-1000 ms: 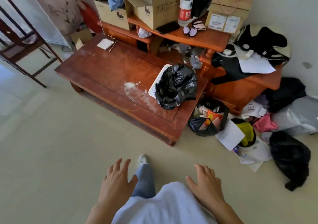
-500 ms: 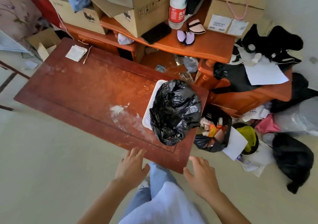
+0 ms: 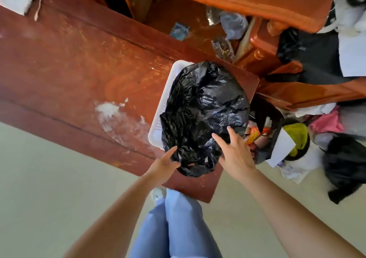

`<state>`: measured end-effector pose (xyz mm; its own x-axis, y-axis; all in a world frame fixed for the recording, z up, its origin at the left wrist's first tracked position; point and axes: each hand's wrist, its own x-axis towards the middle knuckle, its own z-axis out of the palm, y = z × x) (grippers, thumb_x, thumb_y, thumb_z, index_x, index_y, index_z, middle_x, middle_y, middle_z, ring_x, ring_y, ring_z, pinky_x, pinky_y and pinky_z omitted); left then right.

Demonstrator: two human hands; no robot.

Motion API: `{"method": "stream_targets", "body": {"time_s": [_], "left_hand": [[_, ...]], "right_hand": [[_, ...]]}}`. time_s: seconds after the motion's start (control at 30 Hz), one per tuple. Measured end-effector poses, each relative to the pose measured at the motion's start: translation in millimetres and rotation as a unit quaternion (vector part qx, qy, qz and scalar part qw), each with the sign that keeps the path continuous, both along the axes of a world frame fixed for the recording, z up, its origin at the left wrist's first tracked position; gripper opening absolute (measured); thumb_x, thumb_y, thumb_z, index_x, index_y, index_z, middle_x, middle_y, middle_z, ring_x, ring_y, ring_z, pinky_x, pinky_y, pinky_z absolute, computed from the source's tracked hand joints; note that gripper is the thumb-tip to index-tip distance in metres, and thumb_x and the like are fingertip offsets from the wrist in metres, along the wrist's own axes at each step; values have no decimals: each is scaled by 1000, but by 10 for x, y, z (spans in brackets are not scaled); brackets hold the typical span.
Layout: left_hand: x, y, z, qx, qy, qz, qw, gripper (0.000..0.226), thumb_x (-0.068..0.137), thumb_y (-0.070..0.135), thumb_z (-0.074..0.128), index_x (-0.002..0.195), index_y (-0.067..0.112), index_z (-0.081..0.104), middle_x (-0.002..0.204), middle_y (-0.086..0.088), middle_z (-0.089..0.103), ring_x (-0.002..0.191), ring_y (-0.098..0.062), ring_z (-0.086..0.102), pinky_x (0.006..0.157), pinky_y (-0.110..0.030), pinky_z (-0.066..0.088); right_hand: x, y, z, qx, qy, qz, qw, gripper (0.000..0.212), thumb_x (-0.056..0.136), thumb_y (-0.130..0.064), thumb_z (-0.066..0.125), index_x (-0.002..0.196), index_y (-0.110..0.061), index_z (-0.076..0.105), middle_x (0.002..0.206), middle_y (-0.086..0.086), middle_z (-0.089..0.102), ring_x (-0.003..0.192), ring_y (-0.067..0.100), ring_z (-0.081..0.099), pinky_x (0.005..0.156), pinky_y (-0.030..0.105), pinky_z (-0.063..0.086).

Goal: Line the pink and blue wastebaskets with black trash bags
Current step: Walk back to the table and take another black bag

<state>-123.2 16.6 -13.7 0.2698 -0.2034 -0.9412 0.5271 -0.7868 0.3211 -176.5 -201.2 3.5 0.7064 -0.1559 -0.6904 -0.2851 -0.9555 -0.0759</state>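
The black trash bag (image 3: 204, 117) is lying in a white basket (image 3: 158, 127) at 3 o'clock on the table (image 3: 79, 63). It is looking soft and light. Both open, empty hands, left hand (image 3: 164, 163) and right hand (image 3: 235, 152), are touching its near edge, a good place for grabbing.

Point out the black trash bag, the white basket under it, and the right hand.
black trash bag (image 3: 202, 107), head view, crumpled middle.
white basket (image 3: 161, 117), head view, perforated left wall.
right hand (image 3: 236, 154), head view, back of hand.

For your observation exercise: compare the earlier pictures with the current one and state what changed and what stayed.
Both hands moved forward from over the floor to the crumpled black plastic trash bag: the left hand touches its near edge, and the right hand rests on it, open. The bag, the white perforated basket and the red-brown wooden table stayed put.
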Motion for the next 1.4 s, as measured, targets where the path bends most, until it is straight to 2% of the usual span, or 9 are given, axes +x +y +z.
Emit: {"method": "stream_targets", "body": {"time_s": [0.1, 0.2, 0.33, 0.47, 0.63, 0.83, 1.07, 1.2, 1.4], "left_hand": [[77, -170, -48, 4, 77, 184, 980, 56, 93, 25, 49, 144, 36, 30, 135, -14, 52, 118, -28, 51, 101, -36, 39], [86, -239, -116, 41, 100, 284, 953, 39, 91, 27, 51, 129, 30, 51, 88, 2, 54, 84, -18, 49, 78, -32, 42], [38, -196, -5, 95, 18, 360, 928, 22, 85, 24, 52, 66, 13, 49, 62, -5, 41, 58, -20, 39, 61, -30, 34], [92, -19, 400, 107, -91, 384, 912, 38, 81, 23, 64, 48, 14, 46, 47, -4, 46, 45, -19, 40, 47, -28, 33], [361, 423, 1001, 82, -217, 384, 894, 14, 71, 19, 77, 67, 16, 64, 69, -7, 66, 68, -26, 62, 71, -40, 53], [488, 1326, 1778, 50, -278, 444, 850, 19, 68, -7, 62, 74, 9, 54, 64, -8, 55, 53, -20, 50, 54, -29, 41], [276, 3076, 2231, 54, -291, 568, 768, 62, 58, 7, 60, 120, 10, 57, 92, -16, 65, 71, -28, 59, 77, -39, 49], [66, 4242, 2272, 98, -309, 562, 761, 22, 79, -1, 59, 95, 10, 69, 84, -11, 64, 75, -23, 56, 66, -29, 42], [-415, 6023, 2415, 106, -347, 614, 701, 15, 88, 16, 60, 95, 13, 73, 87, -8, 70, 79, -19, 61, 63, -22, 42]], "right_hand": [[81, -30, -176, -7, 10, 21, 1000, 42, 91, -26, 52, 133, -28, 48, 152, 13, 24, 129, 38, 34, 100, 51, 37], [122, -17, -275, 28, -7, -8, 1000, 22, 94, -25, 46, 103, -16, 63, 117, 10, 55, 107, 33, 54, 77, 40, 44], [220, 2, -152, 133, -80, -257, 954, 26, 92, -17, 46, 67, -13, 46, 59, 3, 50, 53, 22, 48, 47, 33, 28], [364, 26, 217, 158, -181, -347, 907, 28, 94, -11, 45, 66, -8, 50, 59, 7, 54, 52, 21, 46, 48, 33, 26], [627, 282, 976, 217, -261, -288, 896, 23, 95, -16, 47, 75, -8, 56, 60, 0, 56, 53, 15, 50, 52, 31, 31], [1076, 1004, 1785, 300, -280, -176, 895, 35, 95, -19, 51, 61, -26, 49, 49, -8, 41, 47, 2, 45, 46, 18, 29], [1590, 2585, 2234, 355, -250, -61, 899, 32, 92, -21, 53, 61, -14, 46, 52, -2, 39, 51, 16, 37, 53, 35, 24], [1727, 3753, 2285, 371, -227, 24, 900, 17, 92, -20, 55, 78, -9, 57, 62, 0, 56, 60, 18, 54, 55, 32, 35], [1699, 5838, 2358, 399, -203, 134, 884, 20, 90, -9, 54, 100, -17, 70, 78, -15, 68, 72, -7, 60, 63, 3, 41]]}}
